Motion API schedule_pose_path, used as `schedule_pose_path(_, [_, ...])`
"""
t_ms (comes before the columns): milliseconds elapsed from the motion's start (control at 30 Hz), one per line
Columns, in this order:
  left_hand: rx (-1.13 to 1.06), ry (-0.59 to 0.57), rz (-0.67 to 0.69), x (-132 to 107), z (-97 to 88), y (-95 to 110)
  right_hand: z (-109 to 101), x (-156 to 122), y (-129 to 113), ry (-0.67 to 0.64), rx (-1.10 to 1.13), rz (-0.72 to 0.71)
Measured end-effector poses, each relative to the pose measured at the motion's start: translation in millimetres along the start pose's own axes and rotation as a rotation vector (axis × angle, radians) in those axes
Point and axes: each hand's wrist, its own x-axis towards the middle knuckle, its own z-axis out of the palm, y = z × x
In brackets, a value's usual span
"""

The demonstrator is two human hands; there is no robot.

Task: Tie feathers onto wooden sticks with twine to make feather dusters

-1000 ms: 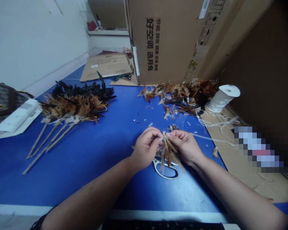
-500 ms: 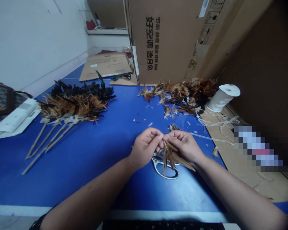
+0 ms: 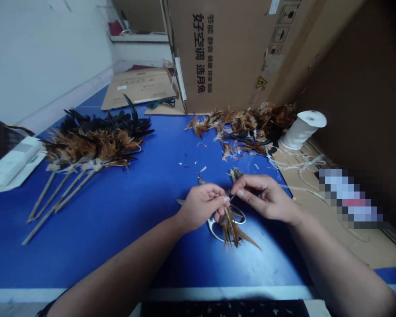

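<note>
My left hand point(image 3: 203, 207) is closed in a pinch on the root ends of a small bunch of brown feathers point(image 3: 230, 226), whose tips fan downward. Just right of it, my right hand point(image 3: 270, 198) pinches a thin strand that runs to the bunch; whether it is thread or a quill I cannot tell. Below both hands lies a pair of scissors point(image 3: 214, 228) on the blue table, its handle loops partly covered by the feathers and its blade tip point(image 3: 181, 201) showing left of my left hand. A greyish feather tuft point(image 3: 235, 173) shows behind my right fingers.
Several feather-topped sticks point(image 3: 95, 145) lie on the left of the blue table point(image 3: 112, 237). Loose brown feathers point(image 3: 244, 123) are heaped before a large cardboard box point(image 3: 237, 57). A white spool point(image 3: 302, 130) stands at right, with tangled white ribbon point(image 3: 300, 163) on cardboard.
My right hand has drawn a little to the right, away from my left, with a thin strand now visible between them. The feather bunch hangs from my left hand alone.
</note>
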Motion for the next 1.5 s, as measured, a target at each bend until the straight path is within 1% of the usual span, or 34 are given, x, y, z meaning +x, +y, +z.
schedule_pose_path(133, [0.042, -0.109, -0.041, -5, 3.2, -2, 10, 3, -6, -0.004, -0.004, -0.072])
schedule_pose_path(233, [0.054, -0.169, -0.070, -7, 6.8, -3, 18, 5, -4, -0.002, 0.015, -0.075])
schedule_pose_path(300, [0.056, -0.202, -0.079, -7, 7.7, -3, 23, 7, -1, 0.032, 0.037, -0.057])
schedule_pose_path(367, [0.037, -0.204, -0.067, -6, 6.4, -3, 25, 10, 3, 0.102, 0.036, -0.060])
schedule_pose_path(433, [-0.012, -0.178, -0.038, -4, 3.1, -5, 25, 12, 5, 0.196, -0.018, -0.110])
schedule_pose_path(500, [-0.070, -0.150, -0.010, -2, -1.0, -8, 20, 12, 5, 0.284, -0.105, -0.167])
schedule_pose_path(567, [-0.121, -0.122, 0.005, 1, -4.2, -10, 14, 12, 4, 0.325, -0.173, -0.202])
schedule_pose_path(633, [-0.158, -0.094, 0.008, 3, -5.6, -9, 8, 11, 2, 0.277, -0.193, -0.229])
schedule_pose_path(733, [-0.194, -0.068, 0.012, 3, -5.2, -6, 3, 10, 2, 0.147, -0.186, -0.237])
schedule_pose_path(833, [-0.212, -0.059, 0.013, 3, -4.6, -4, 5, 10, 5, 0.077, -0.178, -0.177])
schedule_pose_path(900, [-0.215, -0.057, 0.017, 3, -4.7, -4, 8, 9, 7, 0.048, -0.136, -0.130])
schedule_pose_path(1000, [-0.218, -0.062, 0.029, 3, -5.4, -6, 14, 9, 10, 0.051, -0.065, -0.087])
schedule_pose_path(1100, [-0.223, -0.052, 0.037, 4, -6.4, -8, 16, 8, 11, 0.068, -0.055, -0.076])
schedule_pose_path(1267, [-0.219, -0.040, 0.065, 6, -8.6, -10, 17, 7, 8, 0.081, -0.059, -0.120])
schedule_pose_path(1367, [-0.233, -0.009, 0.056, 6, -9.1, -9, 17, 8, 7, 0.068, -0.050, -0.167])
schedule_pose_path(1500, [-0.257, 0.041, 0.056, 6, -8.9, -8, 18, 9, 5, 0.012, -0.024, -0.163])
